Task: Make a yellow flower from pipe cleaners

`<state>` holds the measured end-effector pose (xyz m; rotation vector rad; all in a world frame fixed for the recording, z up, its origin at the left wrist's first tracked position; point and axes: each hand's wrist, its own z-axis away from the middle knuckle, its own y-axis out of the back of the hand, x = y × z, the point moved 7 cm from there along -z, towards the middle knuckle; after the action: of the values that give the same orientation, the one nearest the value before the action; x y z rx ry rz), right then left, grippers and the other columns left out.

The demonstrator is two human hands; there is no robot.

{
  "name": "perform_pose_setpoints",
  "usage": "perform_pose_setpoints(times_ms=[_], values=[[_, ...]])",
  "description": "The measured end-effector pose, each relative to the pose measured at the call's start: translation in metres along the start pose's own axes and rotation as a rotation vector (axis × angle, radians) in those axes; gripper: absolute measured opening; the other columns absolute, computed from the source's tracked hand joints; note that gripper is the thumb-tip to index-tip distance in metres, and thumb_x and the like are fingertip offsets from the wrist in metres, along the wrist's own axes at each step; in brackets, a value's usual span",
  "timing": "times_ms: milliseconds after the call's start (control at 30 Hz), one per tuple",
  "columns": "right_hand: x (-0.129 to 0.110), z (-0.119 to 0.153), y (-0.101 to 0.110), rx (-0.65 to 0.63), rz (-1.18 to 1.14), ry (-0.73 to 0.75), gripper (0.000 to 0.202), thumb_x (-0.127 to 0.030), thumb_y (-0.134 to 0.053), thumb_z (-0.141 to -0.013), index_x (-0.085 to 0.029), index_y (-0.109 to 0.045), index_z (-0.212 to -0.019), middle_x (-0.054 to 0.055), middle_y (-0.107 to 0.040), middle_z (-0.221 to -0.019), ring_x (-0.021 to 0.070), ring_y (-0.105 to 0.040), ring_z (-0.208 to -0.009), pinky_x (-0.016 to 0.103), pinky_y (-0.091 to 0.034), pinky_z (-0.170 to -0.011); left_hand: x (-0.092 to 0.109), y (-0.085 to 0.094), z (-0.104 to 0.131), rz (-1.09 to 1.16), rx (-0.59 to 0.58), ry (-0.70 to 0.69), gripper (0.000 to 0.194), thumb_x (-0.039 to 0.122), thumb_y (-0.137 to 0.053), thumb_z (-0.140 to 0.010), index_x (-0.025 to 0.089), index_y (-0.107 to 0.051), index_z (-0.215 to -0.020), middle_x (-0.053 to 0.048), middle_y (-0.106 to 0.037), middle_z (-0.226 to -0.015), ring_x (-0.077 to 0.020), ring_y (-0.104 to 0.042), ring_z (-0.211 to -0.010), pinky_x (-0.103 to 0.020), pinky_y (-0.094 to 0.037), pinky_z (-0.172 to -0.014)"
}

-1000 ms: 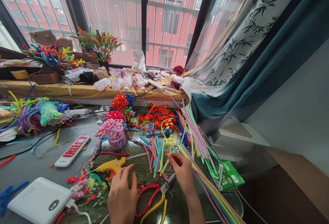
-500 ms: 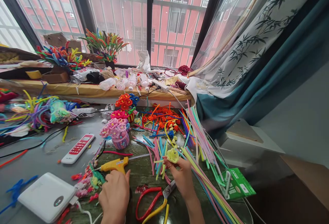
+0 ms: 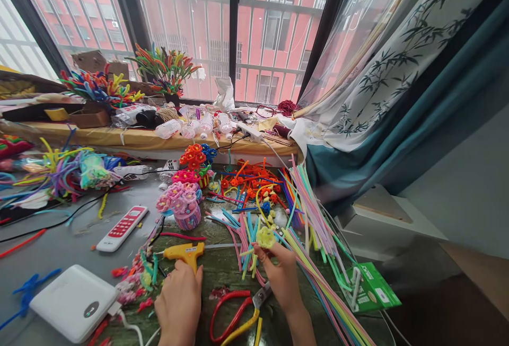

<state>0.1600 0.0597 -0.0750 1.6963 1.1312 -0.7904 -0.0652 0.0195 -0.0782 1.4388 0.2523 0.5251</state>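
My left hand (image 3: 180,298) is wrapped round the handle of a yellow hot glue gun (image 3: 185,254), whose nozzle points left over a heap of coloured pipe cleaner scraps (image 3: 137,277). A clear glue stick (image 3: 218,246) sticks out of its back. In my right hand (image 3: 280,272) a pale yellow pipe cleaner flower (image 3: 265,237) is pinched between thumb and fingers, its short stem pointing left. Scissors with red and yellow handles (image 3: 234,317) lie open on the table between my hands. Cut pipe cleaner pieces (image 3: 248,232) in pink, blue and yellow lie just beyond the right hand.
A pot of pink flowers (image 3: 186,216) stands mid-table. Long pipe cleaners (image 3: 318,277) lie at right, near a green card (image 3: 376,287). A white power bank (image 3: 73,303) with a cable and a red-buttoned remote (image 3: 122,228) are at left. Bottles (image 3: 169,129) crowd the windowsill.
The glue gun has lifted slightly and shifted a little right, its nozzle now higher above the scraps. The flower stays pinched in my right hand at almost the same spot.
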Motion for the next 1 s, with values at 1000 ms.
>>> perform_pose_setpoints(times_ms=[1000], values=[[0.059, 0.029, 0.021, 0.272, -0.626, -0.416, 0.044, -0.060, -0.071, -0.081, -0.017, -0.070, -0.077, -0.006, -0.038, -0.055, 0.0076, -0.027, -0.046, 0.022, -0.018, -0.043, 0.167, -0.026, -0.146, 0.437, 0.061, -0.338, 0.033, 0.033, -0.063, -0.095, 0.018, -0.060, -0.124, -0.010, -0.062, -0.127, -0.0247, -0.065, -0.107, -0.045, -0.056, -0.089]])
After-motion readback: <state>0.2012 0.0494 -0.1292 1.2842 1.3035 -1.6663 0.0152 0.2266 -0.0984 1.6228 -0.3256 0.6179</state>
